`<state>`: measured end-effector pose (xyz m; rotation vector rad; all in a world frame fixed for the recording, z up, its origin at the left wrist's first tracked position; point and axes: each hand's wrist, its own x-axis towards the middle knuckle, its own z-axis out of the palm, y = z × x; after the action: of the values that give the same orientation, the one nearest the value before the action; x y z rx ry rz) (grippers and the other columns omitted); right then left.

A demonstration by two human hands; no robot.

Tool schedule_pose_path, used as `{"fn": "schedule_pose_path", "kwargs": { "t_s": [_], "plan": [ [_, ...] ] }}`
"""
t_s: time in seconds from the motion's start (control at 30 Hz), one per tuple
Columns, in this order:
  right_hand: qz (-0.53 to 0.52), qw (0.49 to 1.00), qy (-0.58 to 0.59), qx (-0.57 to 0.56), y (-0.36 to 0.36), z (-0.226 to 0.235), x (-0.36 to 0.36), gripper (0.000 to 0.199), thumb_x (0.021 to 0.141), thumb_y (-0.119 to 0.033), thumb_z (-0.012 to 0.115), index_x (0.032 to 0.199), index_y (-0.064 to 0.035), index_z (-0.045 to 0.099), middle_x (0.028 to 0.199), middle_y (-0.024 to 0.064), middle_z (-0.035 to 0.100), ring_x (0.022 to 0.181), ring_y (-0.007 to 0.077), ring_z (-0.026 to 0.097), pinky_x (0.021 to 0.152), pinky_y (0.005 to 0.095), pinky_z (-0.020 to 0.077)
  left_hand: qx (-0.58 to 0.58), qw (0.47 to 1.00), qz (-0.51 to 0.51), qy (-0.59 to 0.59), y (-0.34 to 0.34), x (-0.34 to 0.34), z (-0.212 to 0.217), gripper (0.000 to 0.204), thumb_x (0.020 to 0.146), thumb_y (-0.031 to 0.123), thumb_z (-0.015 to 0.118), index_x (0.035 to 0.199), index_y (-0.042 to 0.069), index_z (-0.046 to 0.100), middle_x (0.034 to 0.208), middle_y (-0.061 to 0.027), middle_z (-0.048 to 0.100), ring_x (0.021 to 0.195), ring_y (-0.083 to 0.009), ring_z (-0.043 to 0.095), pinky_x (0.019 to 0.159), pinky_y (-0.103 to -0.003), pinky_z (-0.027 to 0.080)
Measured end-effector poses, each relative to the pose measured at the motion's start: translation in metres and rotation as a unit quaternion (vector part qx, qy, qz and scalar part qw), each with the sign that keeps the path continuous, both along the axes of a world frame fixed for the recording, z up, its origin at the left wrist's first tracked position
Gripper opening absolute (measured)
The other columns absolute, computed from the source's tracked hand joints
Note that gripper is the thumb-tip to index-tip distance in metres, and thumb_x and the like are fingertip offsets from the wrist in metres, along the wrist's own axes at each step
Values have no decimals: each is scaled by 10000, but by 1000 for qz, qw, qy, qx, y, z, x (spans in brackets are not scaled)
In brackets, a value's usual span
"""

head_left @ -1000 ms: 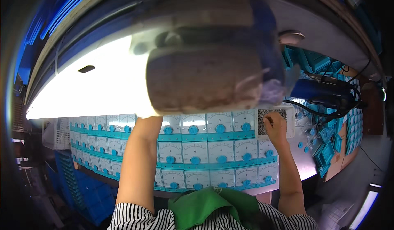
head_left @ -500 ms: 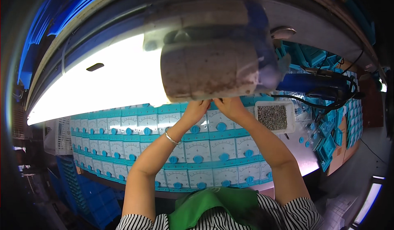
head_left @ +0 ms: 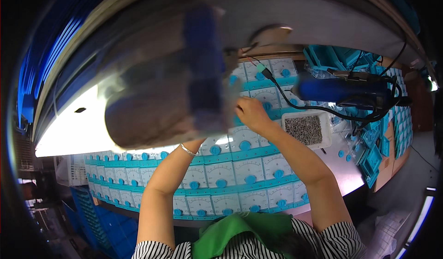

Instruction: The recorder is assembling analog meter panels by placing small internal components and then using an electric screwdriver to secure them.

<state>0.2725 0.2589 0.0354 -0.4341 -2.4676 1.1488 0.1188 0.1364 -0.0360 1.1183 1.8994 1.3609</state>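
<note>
Rows of panel meters with white dial faces, teal frames and round blue knobs (head_left: 249,179) cover the bench under my arms. My right hand (head_left: 253,115) is over the middle-back rows, fingers curled and thumb side inward. Its fingertips point left, beside the edge of a blurred brown cylinder with a blue band (head_left: 170,102) that hangs close to the camera. What the fingertips hold, if anything, is too small to make out. Only the wrist of my left hand (head_left: 197,144), with a silver bangle, shows; the cylinder hides its fingers.
A white tray of small metal screws (head_left: 303,129) stands right of my right hand. Behind it lies a dark blue tool (head_left: 339,90) with a black cable. Teal frames (head_left: 369,166) pile up at the right. A bright lamp panel (head_left: 74,125) overhangs the left side.
My hands, close together before, are now apart; the left has gone down and left behind the cylinder. In the picture the cylinder has shifted left, uncovering meters at the back and a cable connector.
</note>
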Motion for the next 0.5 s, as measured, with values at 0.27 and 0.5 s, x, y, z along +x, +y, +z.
{"fn": "schedule_pose_path", "kwargs": {
  "t_s": [0.27,0.5],
  "plan": [
    [-40,996,-26,-82,13,1,24,119,800,-23,624,901,20,669,821,125,665,718,227,635,641,332,494,-123,946,83,289,44,-57,24,128,920,153,522,942,44,587,812,-205,660,745,-390,639,643,-454,497],
    [-55,982,-31,-176,16,-1,14,121,798,-11,630,901,26,681,780,106,680,698,167,645,642,283,504,-211,876,51,432,59,-58,31,135,927,198,523,943,67,553,796,-215,664,746,-417,641,649,-505,512]
  ]
}}
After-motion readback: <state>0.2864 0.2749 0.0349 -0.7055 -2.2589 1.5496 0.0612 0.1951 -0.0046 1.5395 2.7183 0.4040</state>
